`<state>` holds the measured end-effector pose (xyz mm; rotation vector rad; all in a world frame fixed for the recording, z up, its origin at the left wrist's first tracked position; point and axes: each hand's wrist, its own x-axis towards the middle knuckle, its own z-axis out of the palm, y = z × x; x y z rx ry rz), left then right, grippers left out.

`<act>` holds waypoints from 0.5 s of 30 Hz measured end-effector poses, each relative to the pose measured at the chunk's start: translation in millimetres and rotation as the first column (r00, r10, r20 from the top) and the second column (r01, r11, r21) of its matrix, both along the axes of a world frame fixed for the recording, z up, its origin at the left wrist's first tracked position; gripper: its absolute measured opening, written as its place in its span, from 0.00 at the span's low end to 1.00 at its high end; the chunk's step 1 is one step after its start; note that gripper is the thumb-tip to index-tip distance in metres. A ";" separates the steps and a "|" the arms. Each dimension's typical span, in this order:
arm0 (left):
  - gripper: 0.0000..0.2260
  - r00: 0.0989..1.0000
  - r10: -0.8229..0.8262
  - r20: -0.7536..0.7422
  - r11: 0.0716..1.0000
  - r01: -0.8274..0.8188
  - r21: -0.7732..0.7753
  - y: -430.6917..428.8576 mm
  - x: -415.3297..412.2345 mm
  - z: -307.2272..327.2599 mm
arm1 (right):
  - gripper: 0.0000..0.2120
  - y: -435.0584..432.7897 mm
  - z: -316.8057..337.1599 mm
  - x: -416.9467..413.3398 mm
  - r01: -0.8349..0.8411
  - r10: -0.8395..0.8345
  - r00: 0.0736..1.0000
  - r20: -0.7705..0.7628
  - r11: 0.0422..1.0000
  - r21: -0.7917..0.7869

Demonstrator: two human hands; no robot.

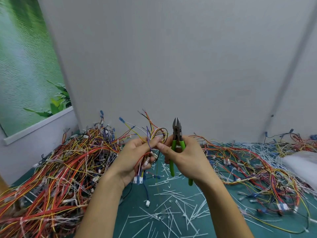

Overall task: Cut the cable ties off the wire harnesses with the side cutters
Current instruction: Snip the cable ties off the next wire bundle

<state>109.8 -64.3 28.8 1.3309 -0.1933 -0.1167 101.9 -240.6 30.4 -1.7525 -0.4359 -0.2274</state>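
Harness pile (51,177) runs off left and bottom edges. White bundle (301,162), perhaps plastic, cut by right edge. Right hand (185,157) half hides side cutters (177,133); left hand (135,155) covers middle of held harness (154,133).

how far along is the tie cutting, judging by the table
Done: many cut ties litter the green mat, and loose wires spread on the right. In hand: the left hand grips one small harness; the right hand holds the side cutters, jaws pointing up, not at a tie. Left: the big heap on the left, white ties still showing on it.
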 end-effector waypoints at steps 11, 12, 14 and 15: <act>0.09 0.978 -0.192 0.086 0.981 0.192 0.008 1.9 -6.5 5.4 | 0.16 -7.7 1.6 -1.3 0.051 -0.043 0.998 0.055 0.986 -0.161; 0.09 0.977 -0.196 0.084 0.981 0.196 0.014 1.1 -7.1 6.3 | 0.16 -9.0 2.1 -1.5 0.032 -0.021 0.998 0.065 0.983 -0.179; 0.08 0.980 -0.186 0.073 0.983 0.185 0.023 0.1 -7.4 6.6 | 0.15 -12.0 3.1 -2.0 -0.027 0.044 0.996 0.074 0.976 -0.217; 0.07 0.981 -0.183 0.071 0.983 0.182 0.024 0.0 -7.0 5.8 | 0.14 -13.2 3.9 -2.7 -0.053 0.071 0.995 0.074 0.972 -0.230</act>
